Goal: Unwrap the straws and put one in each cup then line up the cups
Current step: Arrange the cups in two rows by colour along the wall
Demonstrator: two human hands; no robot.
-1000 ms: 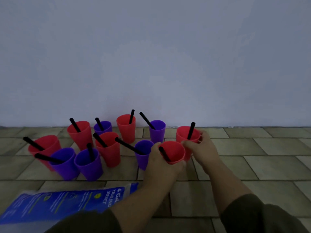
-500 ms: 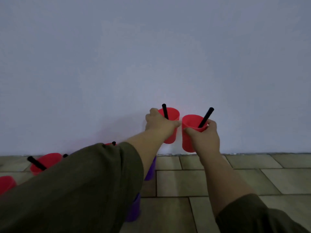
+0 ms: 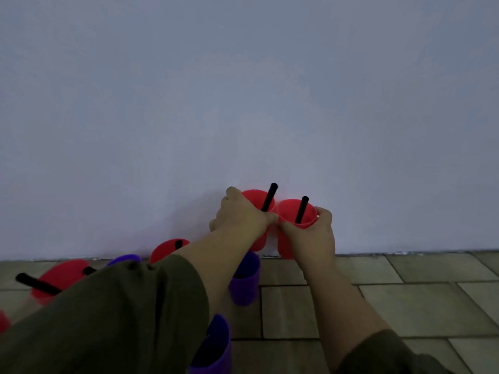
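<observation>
At the floor's far edge, hard by the wall (image 3: 243, 103), fingers (image 3: 232, 192) of the left hand (image 3: 241, 217) curl round one red cup (image 3: 253, 197). Fingers (image 3: 324, 214) of the right hand (image 3: 310, 238) wrap a second red cup (image 3: 289, 211). The rims touch, and a black straw (image 3: 270, 197) stands in each. Whether their bases rest on the tiled floor (image 3: 378, 279) is unclear. Lining-up looks barely begun: the next move calls for letting go and fetching from the other cups (image 3: 244, 282) clustered at left. Open tiles lie rightward, leaving the row room.
</observation>
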